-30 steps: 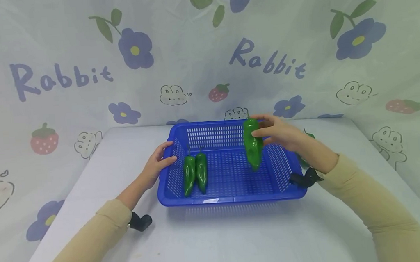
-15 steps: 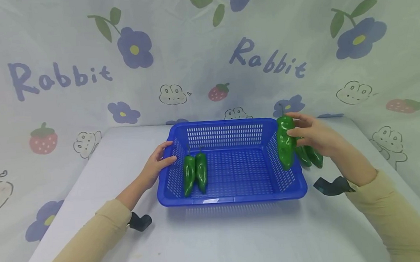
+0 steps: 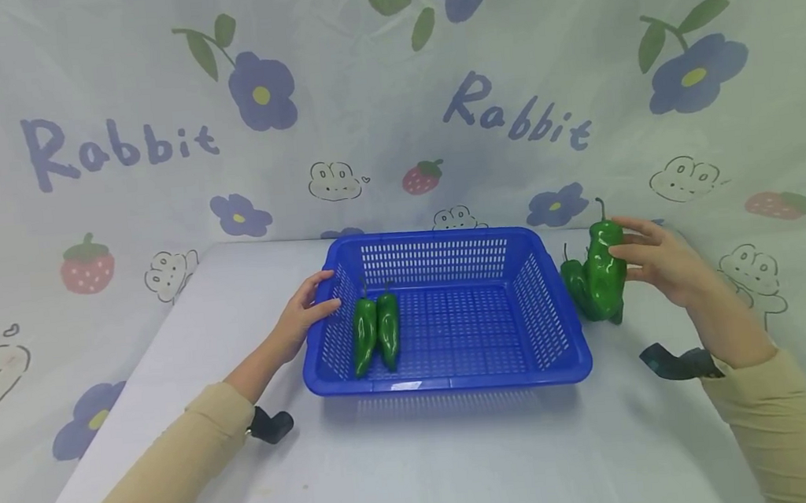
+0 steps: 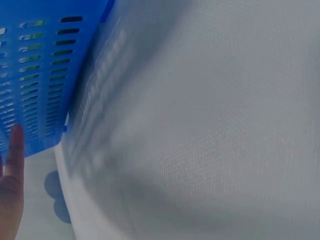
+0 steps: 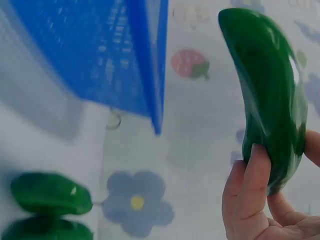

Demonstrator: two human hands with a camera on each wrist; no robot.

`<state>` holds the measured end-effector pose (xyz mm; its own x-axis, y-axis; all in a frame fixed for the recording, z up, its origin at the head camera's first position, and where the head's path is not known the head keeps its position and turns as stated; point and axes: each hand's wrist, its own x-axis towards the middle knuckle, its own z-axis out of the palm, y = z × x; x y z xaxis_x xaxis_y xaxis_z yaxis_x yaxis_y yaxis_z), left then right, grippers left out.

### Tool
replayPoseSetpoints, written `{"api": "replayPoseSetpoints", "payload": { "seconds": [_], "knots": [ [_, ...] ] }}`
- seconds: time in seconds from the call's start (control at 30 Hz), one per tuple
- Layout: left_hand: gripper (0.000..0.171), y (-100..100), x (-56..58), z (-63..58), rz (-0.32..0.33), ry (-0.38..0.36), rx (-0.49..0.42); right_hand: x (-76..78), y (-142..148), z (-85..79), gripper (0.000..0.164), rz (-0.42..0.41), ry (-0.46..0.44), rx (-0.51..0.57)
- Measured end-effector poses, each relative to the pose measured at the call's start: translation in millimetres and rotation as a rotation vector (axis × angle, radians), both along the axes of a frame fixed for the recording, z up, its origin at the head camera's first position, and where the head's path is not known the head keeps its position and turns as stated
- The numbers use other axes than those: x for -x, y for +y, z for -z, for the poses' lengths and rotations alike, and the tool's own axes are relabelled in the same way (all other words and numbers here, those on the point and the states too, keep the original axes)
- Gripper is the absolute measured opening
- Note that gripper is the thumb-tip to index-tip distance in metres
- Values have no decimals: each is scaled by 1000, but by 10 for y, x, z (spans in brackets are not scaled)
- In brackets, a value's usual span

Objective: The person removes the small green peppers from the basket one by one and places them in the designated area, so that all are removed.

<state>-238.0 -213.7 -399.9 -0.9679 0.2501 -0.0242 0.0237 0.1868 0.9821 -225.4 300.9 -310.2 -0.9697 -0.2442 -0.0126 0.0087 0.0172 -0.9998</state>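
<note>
My right hand [image 3: 663, 262] pinches a glossy green chili pepper [image 3: 605, 271] between thumb and fingers, stem upward, just to the right of the blue plastic basket [image 3: 449, 382]. In the right wrist view the pepper [image 5: 267, 85] stands up from the fingertips. Behind it in the head view, another green pepper [image 3: 574, 281] lies beside the basket, and a further one is mostly hidden. My left hand [image 3: 301, 315] rests at the basket's left rim, thumb and fingers extended. Inside the basket, a green pepper [image 3: 365, 337] and a second pepper [image 3: 389, 331] lie side by side at the left.
A white cloth covers the table [image 3: 420, 471]. Close behind the basket hangs a printed curtain [image 3: 362, 89]. The right wrist view shows two peppers, one pepper [image 5: 50, 194] above the other, next to the basket wall [image 5: 105, 60]. Black camera mounts stick out from both wrists.
My right hand has carried its pepper rightward from over the basket, across the right rim, to beside the peppers on the table. The left hand and the basket have stayed put.
</note>
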Motion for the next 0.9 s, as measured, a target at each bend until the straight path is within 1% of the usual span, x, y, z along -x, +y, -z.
{"api": "replayPoseSetpoints", "payload": {
  "seconds": [0.1,0.17,0.27,0.33,0.57,0.67,0.8,0.9],
  "knots": [
    [60,-2,-4,-4,2,6,3,18,116,43,38,21,-9,55],
    [60,-4,-7,-6,2,6,1,29,189,73,47,45,-19,56],
    [59,-9,-20,-11,-1,6,-2,56,282,130,66,93,-26,12],
    [59,-8,-28,-12,-2,5,-7,69,337,171,75,128,-34,-28],
    [60,0,-21,0,-4,3,-2,147,530,399,83,244,-100,-120],
    [60,-2,-20,1,-4,4,-2,200,572,510,82,294,-114,-281],
    [60,0,-15,-5,-4,6,-2,267,587,645,76,358,-106,-490],
    [60,2,-7,-6,-5,6,-1,307,597,723,73,400,-124,-497]
  ]
}}
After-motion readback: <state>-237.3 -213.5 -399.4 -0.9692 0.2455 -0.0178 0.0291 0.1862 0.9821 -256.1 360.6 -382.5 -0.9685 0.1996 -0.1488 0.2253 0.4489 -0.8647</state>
